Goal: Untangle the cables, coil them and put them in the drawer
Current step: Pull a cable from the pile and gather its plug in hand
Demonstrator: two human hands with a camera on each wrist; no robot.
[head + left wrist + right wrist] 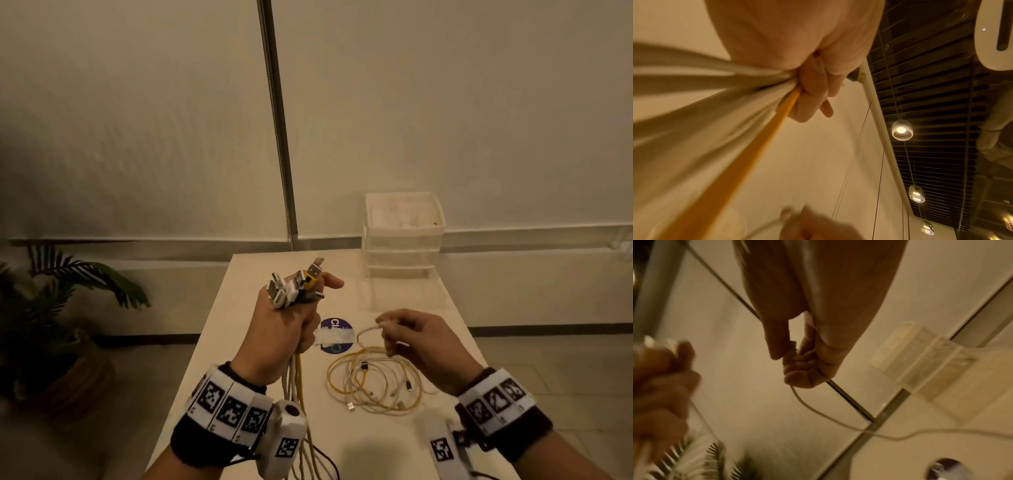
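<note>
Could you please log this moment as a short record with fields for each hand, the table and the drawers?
left hand: grips a bundle of cables upright, plugs sticking out on top
right hand: pinches a pale cable end above the table
table: a loose tangle of yellow and white cables, a round purple sticker
drawer unit: clear plastic, at the far right corner

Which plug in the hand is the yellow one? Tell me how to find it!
Start at the white table, then look above it at the left hand, which grips a bunch of cables with their plugs sticking up out of the fist. The yellow plug is on the bunch's right side, near the outstretched fingertip. The plugs around it have white or grey bodies; only this one is yellow.
</note>
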